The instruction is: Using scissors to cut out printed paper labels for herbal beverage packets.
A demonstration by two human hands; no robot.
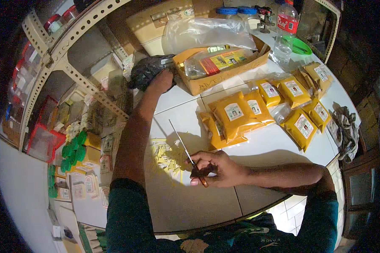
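Note:
My right hand (218,168) is closed around the handles of a pair of scissors (182,143), whose blades lie together and point away to the upper left. Below the scissors, thin yellow and white paper strips (166,157) are scattered on the white tiled table (194,206). My left arm stretches to the back, where my left hand (163,81) is at a black plastic bag (145,72); its fingers are hidden. Right beside that hand stands an open cardboard box (207,84) holding printed yellow and red packets (223,61).
Labelled bags of orange-yellow powder (234,113) lie on the right half of the table. Behind them stand a clear bottle (284,38) and a green bowl (299,45). A crumpled cloth (345,130) hangs at the right edge. Metal shelving (78,69) and green-capped containers (75,148) are on the left.

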